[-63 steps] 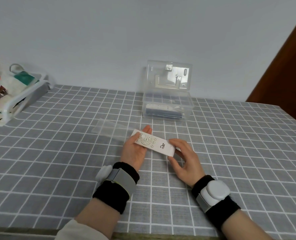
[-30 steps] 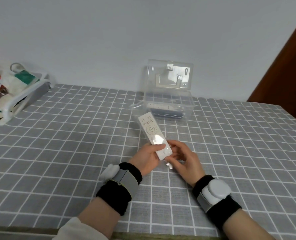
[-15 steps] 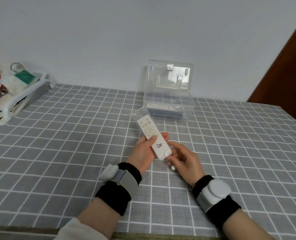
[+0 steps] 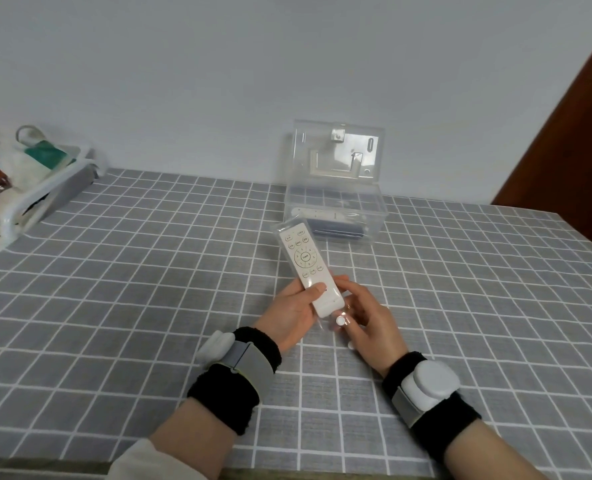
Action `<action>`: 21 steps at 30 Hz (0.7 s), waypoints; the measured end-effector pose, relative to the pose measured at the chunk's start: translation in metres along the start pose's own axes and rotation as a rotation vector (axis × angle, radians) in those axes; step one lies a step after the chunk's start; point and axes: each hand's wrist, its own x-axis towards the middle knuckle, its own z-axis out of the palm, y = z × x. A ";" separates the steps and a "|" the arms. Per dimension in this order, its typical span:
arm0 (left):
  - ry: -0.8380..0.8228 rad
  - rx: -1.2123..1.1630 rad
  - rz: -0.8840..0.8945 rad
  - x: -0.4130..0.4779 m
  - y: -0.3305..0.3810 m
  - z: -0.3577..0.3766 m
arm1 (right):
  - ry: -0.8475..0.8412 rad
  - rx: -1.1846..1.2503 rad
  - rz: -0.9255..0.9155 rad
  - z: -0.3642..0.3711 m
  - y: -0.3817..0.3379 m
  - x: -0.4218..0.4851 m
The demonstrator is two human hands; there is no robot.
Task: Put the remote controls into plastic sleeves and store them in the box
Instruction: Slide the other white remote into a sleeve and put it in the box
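Over counter point(image 4: 149, 306), left hand point(image 4: 291, 315) gripped white remote point(image 4: 309, 266), thumb on top; right hand point(image 4: 372, 322) pinched its plastic sleeve point(image 4: 328, 321) end

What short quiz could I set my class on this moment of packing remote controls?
1. True or false: a second remote lies inside the clear box.
2. Multiple choice: the white remote held above the table is
A. bare
B. inside a plastic sleeve
C. half inside the box
3. Short answer: which hand has its thumb across the white remote's face?

Key
1. True.
2. B.
3. The left hand; the right hand holds the sleeve's near end.
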 end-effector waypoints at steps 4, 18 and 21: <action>-0.006 0.027 -0.012 0.000 -0.003 0.002 | 0.002 0.003 -0.003 -0.001 -0.003 0.000; 0.002 0.027 -0.034 -0.001 -0.002 0.005 | 0.039 0.034 0.018 0.000 -0.004 0.000; 0.101 -0.007 -0.015 0.001 -0.001 0.003 | -0.008 0.041 0.049 0.001 -0.002 0.001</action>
